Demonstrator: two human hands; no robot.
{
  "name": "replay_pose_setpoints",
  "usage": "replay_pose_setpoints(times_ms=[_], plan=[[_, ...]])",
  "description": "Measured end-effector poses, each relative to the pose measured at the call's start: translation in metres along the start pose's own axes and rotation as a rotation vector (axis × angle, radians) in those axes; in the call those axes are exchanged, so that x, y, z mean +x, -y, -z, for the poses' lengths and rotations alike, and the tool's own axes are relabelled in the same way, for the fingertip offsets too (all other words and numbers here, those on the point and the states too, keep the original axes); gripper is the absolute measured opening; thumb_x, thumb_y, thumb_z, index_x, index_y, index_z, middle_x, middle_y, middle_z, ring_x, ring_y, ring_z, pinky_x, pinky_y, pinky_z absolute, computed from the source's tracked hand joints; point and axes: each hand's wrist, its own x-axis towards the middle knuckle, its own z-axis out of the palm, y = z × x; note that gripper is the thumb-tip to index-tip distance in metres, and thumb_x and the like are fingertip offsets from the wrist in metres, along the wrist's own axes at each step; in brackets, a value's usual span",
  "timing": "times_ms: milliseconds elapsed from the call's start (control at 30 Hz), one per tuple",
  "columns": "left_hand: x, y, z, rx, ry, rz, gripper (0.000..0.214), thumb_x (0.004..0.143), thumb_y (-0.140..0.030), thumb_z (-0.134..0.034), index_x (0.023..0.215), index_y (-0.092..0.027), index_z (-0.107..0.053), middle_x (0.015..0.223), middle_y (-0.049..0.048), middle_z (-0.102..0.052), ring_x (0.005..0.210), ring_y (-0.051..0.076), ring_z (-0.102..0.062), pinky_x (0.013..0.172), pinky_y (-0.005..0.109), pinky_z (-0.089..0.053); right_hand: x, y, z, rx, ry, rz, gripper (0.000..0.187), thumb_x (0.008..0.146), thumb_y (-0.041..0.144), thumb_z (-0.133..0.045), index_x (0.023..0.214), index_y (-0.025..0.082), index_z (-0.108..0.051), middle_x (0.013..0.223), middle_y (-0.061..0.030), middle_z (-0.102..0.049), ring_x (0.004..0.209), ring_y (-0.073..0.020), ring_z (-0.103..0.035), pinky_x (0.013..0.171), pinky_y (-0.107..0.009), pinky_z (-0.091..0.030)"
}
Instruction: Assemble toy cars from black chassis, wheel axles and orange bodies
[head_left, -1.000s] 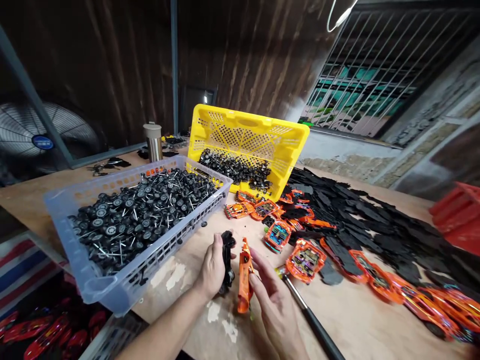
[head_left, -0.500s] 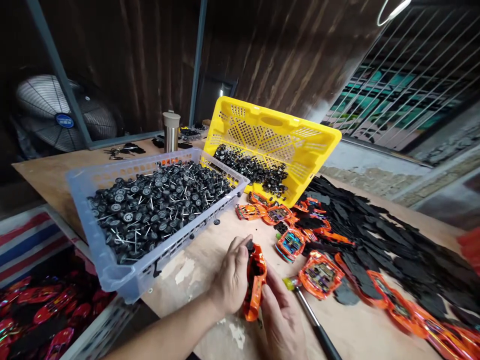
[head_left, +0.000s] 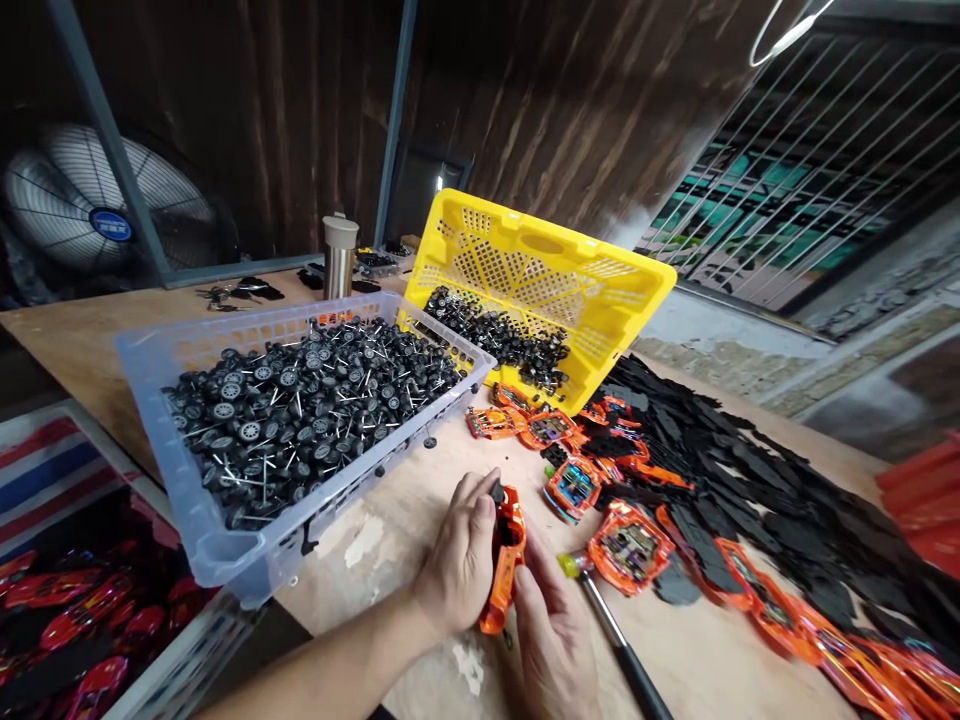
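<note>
Holding a black part, mostly hidden, in curled fingers of left hand, up against an orange toy car shell; pinching the shell narrowly in fingers of right hand. Both pieces well in front of yellow crate, over table. Left of crate: clear basket heaped with black wheels. Right of crate: flat black pieces. In front of crate, beside right hand: black-handled tool.

Glossy orange plastic car shell; matt wooden tabletop; translucent plastic crate; shiny metal flask.
</note>
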Motion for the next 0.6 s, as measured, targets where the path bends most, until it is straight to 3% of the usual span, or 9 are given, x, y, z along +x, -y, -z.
replay_pose_setpoints(times_ms=[267,400,500,600], plan=[[-0.004,0.006,0.001,0.029,0.016,-0.018,0.055,0.098,-0.048,-0.031,0.142,-0.017,-0.046,0.150,0.0096,-0.043,0.145,0.022,-0.026,0.121,0.040,-0.019,0.004,0.017,0.000,-0.192,0.068,0.126,0.038,0.093,0.033,-0.054,0.130,0.031,-0.059,0.143,-0.0057,-0.051,0.132,-0.0268,-0.048,0.108,-0.046,-0.042],[-0.006,0.003,0.002,0.051,0.056,-0.017,0.059,0.098,-0.050,-0.027,0.143,-0.016,-0.044,0.151,0.0102,-0.041,0.145,0.022,-0.025,0.121,0.039,-0.018,0.002,0.018,0.000,-0.256,0.072,0.171,0.038,0.094,0.030,-0.053,0.131,0.035,-0.058,0.144,-0.0032,-0.050,0.133,-0.0245,-0.046,0.110,-0.045,-0.040],[-0.004,0.000,0.004,0.037,0.096,0.004,0.066,0.097,-0.056,-0.025,0.144,-0.014,-0.042,0.152,0.0116,-0.039,0.146,0.023,-0.024,0.121,0.039,-0.017,0.001,0.018,-0.002,-0.250,0.057,0.158,0.038,0.092,0.029,-0.056,0.130,0.034,-0.059,0.144,-0.0032,-0.050,0.133,-0.0248,-0.046,0.110,-0.044,-0.039],[-0.002,-0.003,0.006,-0.029,0.156,0.061,0.070,0.096,-0.059,-0.020,0.143,-0.013,-0.043,0.152,0.0121,-0.039,0.144,0.023,-0.027,0.121,0.038,-0.018,0.001,0.016,-0.003,-0.102,0.050,0.063,0.046,0.090,0.031,-0.060,0.135,0.032,-0.054,0.146,-0.0052,-0.048,0.133,-0.0251,-0.046,0.109,-0.043,-0.041]])
